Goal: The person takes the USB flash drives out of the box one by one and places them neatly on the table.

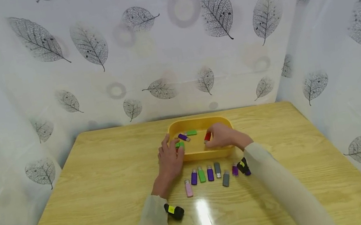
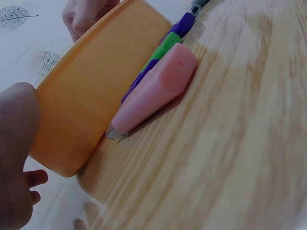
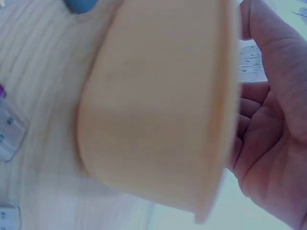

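Note:
My right hand (image 1: pixel 221 134) pinches a red USB stick (image 1: pixel 207 137) over the inside of the yellow tray (image 1: pixel 208 154). In the right wrist view the tray's wall hides the stick, and my thumb and curled fingers (image 3: pixel 254 103) show past the rim. My left hand (image 1: pixel 171 160) rests at the tray's front left corner, fingers spread over the rim and thumb near it. Close by its fingertips, inside the tray, lie a green USB stick (image 1: pixel 181 145) and a bit of red. Farther in are a purple USB stick (image 1: pixel 183 137) and another green stick (image 1: pixel 191 133).
A loose row in front of the tray holds a pink USB stick (image 1: pixel 188 188), purple (image 1: pixel 194 177) and green (image 1: pixel 201 175) ones, grey ones (image 1: pixel 225 179) and a violet one (image 1: pixel 235 169). Leaf-patterned curtains (image 1: pixel 170 51) surround the wooden table (image 1: pixel 117 185).

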The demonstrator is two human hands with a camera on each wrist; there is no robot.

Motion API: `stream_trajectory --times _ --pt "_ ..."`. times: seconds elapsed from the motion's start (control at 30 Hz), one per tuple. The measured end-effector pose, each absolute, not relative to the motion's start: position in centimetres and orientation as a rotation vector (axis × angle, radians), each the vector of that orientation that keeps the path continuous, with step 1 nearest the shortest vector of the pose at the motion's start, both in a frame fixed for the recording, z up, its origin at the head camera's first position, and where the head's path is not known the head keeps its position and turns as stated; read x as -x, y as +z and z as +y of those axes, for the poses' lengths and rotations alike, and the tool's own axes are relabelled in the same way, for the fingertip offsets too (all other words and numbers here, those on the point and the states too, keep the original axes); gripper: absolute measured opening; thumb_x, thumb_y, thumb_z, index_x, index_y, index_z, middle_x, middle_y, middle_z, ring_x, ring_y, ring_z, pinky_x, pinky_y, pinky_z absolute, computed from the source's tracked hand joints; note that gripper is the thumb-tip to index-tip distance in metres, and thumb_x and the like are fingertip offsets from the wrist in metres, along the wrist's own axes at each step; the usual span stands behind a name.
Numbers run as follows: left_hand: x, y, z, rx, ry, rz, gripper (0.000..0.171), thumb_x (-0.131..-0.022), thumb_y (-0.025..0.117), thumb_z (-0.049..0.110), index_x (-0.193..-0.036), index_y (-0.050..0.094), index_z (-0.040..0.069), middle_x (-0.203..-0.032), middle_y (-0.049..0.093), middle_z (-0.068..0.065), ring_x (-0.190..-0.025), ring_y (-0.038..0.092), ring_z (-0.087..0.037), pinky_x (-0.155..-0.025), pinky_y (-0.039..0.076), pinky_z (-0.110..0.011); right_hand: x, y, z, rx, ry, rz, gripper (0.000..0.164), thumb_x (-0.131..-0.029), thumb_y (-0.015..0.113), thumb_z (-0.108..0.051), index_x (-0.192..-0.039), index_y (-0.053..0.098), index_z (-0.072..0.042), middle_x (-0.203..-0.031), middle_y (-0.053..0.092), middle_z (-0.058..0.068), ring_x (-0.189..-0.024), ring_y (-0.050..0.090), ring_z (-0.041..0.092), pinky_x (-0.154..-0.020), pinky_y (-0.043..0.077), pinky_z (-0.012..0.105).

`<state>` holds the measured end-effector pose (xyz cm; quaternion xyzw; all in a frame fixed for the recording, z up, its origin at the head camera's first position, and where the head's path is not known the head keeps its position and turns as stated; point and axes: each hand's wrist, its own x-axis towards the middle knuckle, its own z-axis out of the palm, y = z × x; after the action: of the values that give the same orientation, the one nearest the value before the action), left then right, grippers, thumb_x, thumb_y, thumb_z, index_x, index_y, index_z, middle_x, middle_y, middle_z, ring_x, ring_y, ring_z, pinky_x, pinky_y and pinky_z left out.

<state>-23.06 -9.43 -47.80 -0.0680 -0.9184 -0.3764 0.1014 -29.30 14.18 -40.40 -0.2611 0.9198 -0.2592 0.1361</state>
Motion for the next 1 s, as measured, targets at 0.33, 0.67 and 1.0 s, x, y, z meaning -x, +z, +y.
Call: stream_trajectory --times 0.33,0.67,1.0 --pt "23.0 -48.1 -9.5 0.224 -1.108 -2.683 0.043 -0.102 0.041 0.033 -0.137 0.050 0.011 -0.161 0.018 -0.015 -0.129 0.033 -0.041 -0.106 0.028 -0.058 27.0 -38.5 15.2 0.860 -0.749 2.806 0.013 -0.081 0.068 -0.026 -0.088 0.069 -0.015 -0.054 0.041 -0.006 -0.047 0.034 0.009 -0.049 0.030 0.027" --pt "23.1 -48.1 -9.6 0.232 -1.118 -2.654 0.044 -0.101 0.042 0.033 -0.136 0.051 0.009 -0.160 0.020 -0.016 -0.128 0.035 -0.041 -0.106 0.029 -0.058 23.6 -37.5 14.1 0.904 -0.627 2.770 0.019 -0.082 0.068 -0.028 -0.097 0.068 -0.016 -0.054 0.038 -0.009 -0.046 0.032 0.007 -0.047 0.027 0.024" --pt "23.1 -48.3 -9.5 0.246 -1.111 -2.651 0.044 -0.101 0.042 0.033 -0.137 0.051 0.009 -0.161 0.020 -0.015 -0.129 0.035 -0.042 -0.104 0.030 -0.059 22.9 -38.8 13.4 0.834 -0.634 2.771 0.016 -0.079 0.071 -0.025 -0.089 0.066 -0.013 -0.072 0.062 -0.006 -0.056 0.050 0.009 -0.055 0.044 0.026"
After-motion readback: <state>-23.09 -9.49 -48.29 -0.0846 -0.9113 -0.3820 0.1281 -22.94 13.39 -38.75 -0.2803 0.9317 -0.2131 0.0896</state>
